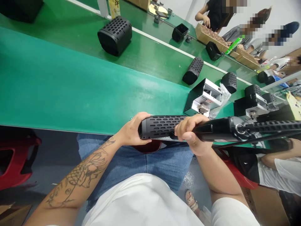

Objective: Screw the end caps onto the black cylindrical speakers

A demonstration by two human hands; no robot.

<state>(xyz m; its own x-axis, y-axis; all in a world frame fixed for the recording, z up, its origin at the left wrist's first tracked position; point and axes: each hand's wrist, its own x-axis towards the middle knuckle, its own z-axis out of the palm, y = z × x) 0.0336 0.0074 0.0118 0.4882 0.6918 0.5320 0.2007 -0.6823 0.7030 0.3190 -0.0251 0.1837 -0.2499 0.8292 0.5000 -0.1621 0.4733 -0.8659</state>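
Observation:
A black housing with rows of slotted holes [162, 126], like a speaker shell, lies on its side at the table's near edge. My left hand [134, 130] grips its left end, thumb above and fingers below. In my right hand [196, 133] is a black electric screwdriver [219, 129], held level with its tip toward the housing's right part. The fingers hide the tip, so I cannot tell whether it touches the housing. Just beyond my right hand stands a black and silver screw feeder [205, 97].
Along the green belt [150, 47] sit several black housings, one being a large slotted housing [115, 36]. A second feeder [251, 106] stands farther right. Co-workers sit across the belt and at my right. A red stool [18, 160] is at lower left.

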